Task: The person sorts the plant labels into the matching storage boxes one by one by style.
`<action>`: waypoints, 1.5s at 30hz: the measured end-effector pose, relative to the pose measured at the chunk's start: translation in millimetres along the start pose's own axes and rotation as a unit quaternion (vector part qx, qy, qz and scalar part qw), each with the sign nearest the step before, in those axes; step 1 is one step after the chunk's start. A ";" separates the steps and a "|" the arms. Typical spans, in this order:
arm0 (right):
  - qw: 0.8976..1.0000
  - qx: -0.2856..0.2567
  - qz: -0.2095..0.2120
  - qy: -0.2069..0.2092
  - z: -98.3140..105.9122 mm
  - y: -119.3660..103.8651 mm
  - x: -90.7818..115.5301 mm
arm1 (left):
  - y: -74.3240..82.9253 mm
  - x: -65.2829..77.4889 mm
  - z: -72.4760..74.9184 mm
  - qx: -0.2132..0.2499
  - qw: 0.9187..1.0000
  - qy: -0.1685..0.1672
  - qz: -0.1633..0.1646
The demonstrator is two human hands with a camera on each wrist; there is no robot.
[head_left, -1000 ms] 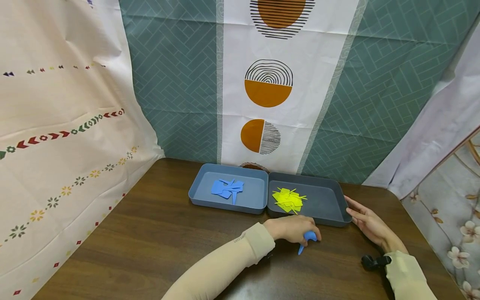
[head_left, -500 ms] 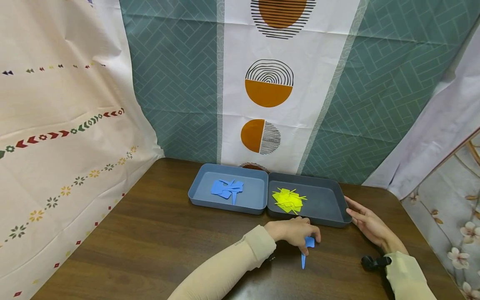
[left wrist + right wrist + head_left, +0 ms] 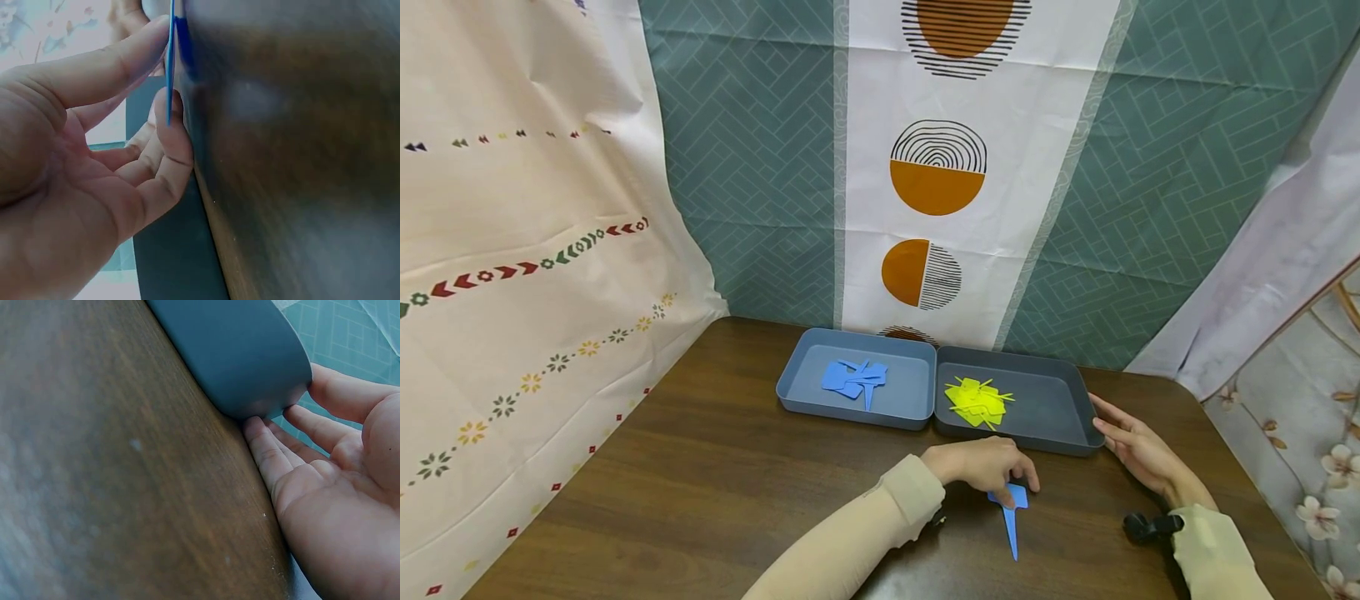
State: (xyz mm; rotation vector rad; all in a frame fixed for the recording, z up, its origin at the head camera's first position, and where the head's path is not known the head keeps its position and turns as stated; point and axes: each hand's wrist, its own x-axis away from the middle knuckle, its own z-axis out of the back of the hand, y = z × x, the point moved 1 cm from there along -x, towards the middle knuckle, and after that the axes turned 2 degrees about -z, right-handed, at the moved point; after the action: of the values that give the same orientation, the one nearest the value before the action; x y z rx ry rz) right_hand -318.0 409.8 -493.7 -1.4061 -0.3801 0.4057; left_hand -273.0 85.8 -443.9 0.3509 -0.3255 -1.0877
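In the head view, my left hand (image 3: 988,465) holds a blue plastic plant label (image 3: 1011,527) low over the table, its pointed end towards me. The left wrist view has that label (image 3: 170,65) edge-on, between the thumb and a curled finger. My right hand (image 3: 1142,450) touches the right end of the dark grey tray (image 3: 1052,379). Its fingers lie fairly straight against the tray's outer wall in the right wrist view. Yellow plant labels (image 3: 979,402) are piled in the dark tray's left part. Several blue plant labels (image 3: 853,377) lie in the blue-grey tray (image 3: 797,387).
Both trays stand side by side at the back of the brown wooden table (image 3: 700,467). A patterned curtain (image 3: 760,167) hangs right behind them. Around my right wrist is a black strap with a small device (image 3: 1142,527).
The blue label has shifted slightly towards me and turned, so its pointed end now faces nearer to me. My left hand has moved little. The right hand and the trays look unchanged.
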 end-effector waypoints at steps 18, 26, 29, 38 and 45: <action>1.000 0.001 -0.002 0.003 -0.2 -0.4 0.3 | -6.5 6.7 14.1 0.111 0.993 0.024 -0.005; 1.000 -0.001 0.000 -0.001 0.1 0.3 1.0 | -13.2 14.4 27.8 0.167 0.985 0.025 -0.021; 1.000 -0.002 0.003 0.000 -0.1 0.2 1.3 | -16.4 19.3 35.3 0.186 0.982 0.041 -0.015; 1.000 -0.002 -0.003 0.000 0.5 0.3 1.9 | -26.2 34.7 53.3 0.250 0.964 0.092 0.011; 1.000 -0.013 0.006 -0.001 -0.4 0.3 0.5 | -36.0 47.9 68.6 0.258 0.956 0.138 0.027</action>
State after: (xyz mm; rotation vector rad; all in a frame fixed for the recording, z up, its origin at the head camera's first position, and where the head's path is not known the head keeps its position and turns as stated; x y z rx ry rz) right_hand -317.4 409.8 -494.0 -1.4338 -0.3796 0.4129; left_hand -310.4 19.6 -393.8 0.9458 -0.3633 -0.8730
